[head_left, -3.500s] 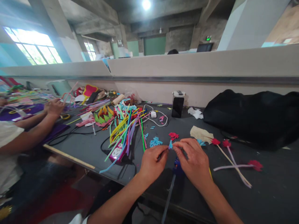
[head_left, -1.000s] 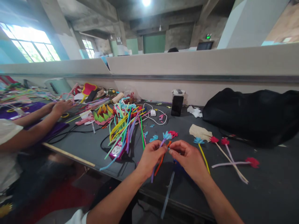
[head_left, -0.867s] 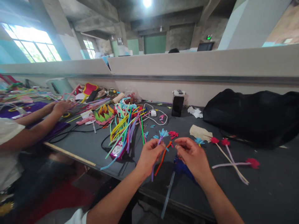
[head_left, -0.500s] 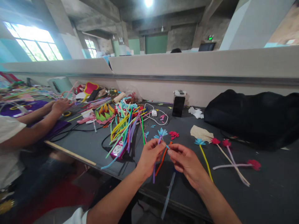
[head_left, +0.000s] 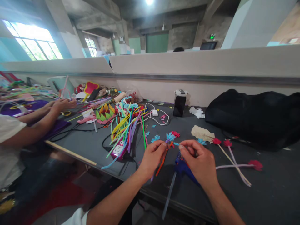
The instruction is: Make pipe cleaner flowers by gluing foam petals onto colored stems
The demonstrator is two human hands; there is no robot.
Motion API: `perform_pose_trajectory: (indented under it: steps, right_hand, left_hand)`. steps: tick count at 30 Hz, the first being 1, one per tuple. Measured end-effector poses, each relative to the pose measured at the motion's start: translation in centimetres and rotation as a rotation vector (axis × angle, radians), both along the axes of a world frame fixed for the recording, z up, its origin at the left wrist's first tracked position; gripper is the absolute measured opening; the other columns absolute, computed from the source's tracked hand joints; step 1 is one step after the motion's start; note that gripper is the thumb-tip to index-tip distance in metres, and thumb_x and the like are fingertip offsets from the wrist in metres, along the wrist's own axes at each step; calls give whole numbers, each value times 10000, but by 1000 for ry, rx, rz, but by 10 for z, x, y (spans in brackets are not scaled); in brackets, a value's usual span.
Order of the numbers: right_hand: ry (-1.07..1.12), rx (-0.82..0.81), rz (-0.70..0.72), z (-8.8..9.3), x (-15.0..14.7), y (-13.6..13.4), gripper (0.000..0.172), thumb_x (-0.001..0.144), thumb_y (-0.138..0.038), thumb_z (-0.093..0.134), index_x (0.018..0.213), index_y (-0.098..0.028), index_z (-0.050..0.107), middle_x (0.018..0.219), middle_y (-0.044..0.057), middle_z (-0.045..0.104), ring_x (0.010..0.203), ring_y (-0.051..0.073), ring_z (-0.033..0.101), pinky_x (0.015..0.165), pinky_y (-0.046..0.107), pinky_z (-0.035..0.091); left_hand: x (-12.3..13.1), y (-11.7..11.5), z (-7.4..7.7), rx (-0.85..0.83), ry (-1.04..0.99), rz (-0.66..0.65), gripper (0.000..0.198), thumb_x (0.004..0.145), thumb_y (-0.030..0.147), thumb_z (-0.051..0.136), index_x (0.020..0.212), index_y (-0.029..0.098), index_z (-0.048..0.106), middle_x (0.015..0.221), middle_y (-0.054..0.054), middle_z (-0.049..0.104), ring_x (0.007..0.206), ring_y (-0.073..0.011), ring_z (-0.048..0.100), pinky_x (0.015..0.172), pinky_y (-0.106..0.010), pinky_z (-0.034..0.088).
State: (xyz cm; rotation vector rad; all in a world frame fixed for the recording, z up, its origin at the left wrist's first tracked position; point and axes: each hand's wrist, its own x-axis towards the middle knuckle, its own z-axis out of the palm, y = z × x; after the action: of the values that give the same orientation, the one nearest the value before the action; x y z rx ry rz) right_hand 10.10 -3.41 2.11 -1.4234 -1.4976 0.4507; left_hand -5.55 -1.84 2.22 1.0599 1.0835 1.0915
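Between the thumb and fingers of my left hand (head_left: 153, 156) is a purple pipe-cleaner flower (head_left: 170, 137) with blue petals, its stem running down behind the hand. My right hand (head_left: 200, 159) pinches a short blue pipe-cleaner piece (head_left: 176, 144), just right of the flower and apart from it. Partly covered by the right hand, a blue glue gun (head_left: 185, 168) lies on the table, with a clear glue stick (head_left: 169, 195) reaching over the front edge. An orange pipe cleaner (head_left: 161, 164) lies between the hands. Beyond them are loose blue pieces (head_left: 155, 138) and red pieces (head_left: 175, 134).
Several flowers, one a red flower (head_left: 255, 165), lie at right near a black bag (head_left: 250, 118). A phone (head_left: 179, 106) stands at the back. A pipe-cleaner bundle (head_left: 126, 125) covers a purple power strip (head_left: 119, 150) at left. Another person's hands (head_left: 62, 104) work farther left.
My right hand has moved right, away from the flower, with the small blue piece in its fingers. The flower has tilted and shifted slightly right and down. The glue gun shows more.
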Motion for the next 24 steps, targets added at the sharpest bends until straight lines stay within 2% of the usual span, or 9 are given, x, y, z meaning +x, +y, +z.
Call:
perform_pose_trajectory:
  steps: [6,9,12,14,24]
  right_hand:
    - [-137,94,12,3,-3,-2,111,800,-287,591,754,-210,657,546,-64,427,490,96,434,528,222,364]
    - [-180,132,9,3,-4,-2,118,803,-287,583,748,-209,654,549,-66,426,493,95,432,532,220,359]
    - [-206,144,11,2,-4,-2,113,805,-281,581,754,-209,651,555,-69,412,499,93,437,533,217,357]
    - [-217,138,7,1,-4,-3,104,805,-278,583,758,-211,648,564,-69,411,501,92,437,537,217,357]
    - [-276,133,-4,-1,-5,-3,100,811,-282,572,776,-215,638,599,-50,485,537,106,464,559,225,362]
  left_hand:
    - [1,-2,-1,45,64,-10,277,770,405,590,734,139,657,468,82,309,435,-59,227,441,-221,156]
    - [0,0,-6,126,146,-11,267,780,381,593,749,133,686,514,52,422,477,-71,323,473,-214,237]
    - [0,2,-10,240,209,6,229,796,325,582,756,130,695,646,-2,572,605,-108,462,576,-220,346]
    - [0,2,-11,299,255,12,218,807,300,568,756,132,695,692,-18,607,659,-128,502,621,-229,374]
    - [-2,-1,-16,485,472,12,230,847,254,513,740,142,682,604,8,547,576,-111,461,551,-214,346]
